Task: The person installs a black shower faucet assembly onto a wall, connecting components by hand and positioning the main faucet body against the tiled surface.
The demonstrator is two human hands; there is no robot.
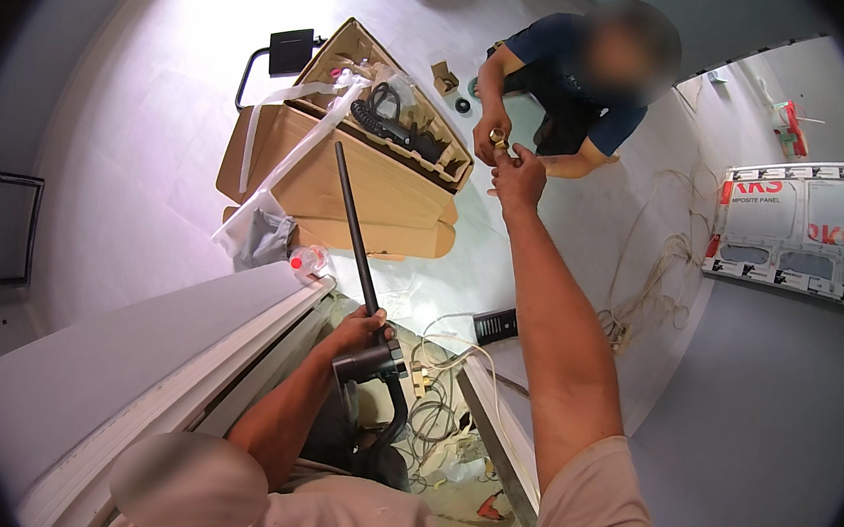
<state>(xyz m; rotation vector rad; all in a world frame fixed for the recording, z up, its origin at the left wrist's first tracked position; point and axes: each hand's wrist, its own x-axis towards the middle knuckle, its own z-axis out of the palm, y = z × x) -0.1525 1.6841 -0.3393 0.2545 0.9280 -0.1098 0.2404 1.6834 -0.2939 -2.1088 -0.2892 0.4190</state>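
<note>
My left hand [360, 331] is wrapped round a black pipe fixture [357, 226] with a long straight tube, a thick cylindrical body below the hand and a curved lower arm. The tube leans up and to the left. My right arm reaches far forward, and my right hand [519, 179] has its fingers closed at a small brass fitting [498, 138]. A co-worker's hand [487, 147] is at the same fitting from the other side. The co-worker [547, 94], in a dark blue shirt, crouches opposite me. Our fingers partly hide the fitting.
An open cardboard box [430, 172] holds black parts and a coiled hose [380, 114]. A plastic bottle [308, 262] stands by the white ledge [267, 315]. Tangled cables [439, 416] lie below me. A wrapped panel [796, 231] is at right, with loose wires [669, 250] beside it.
</note>
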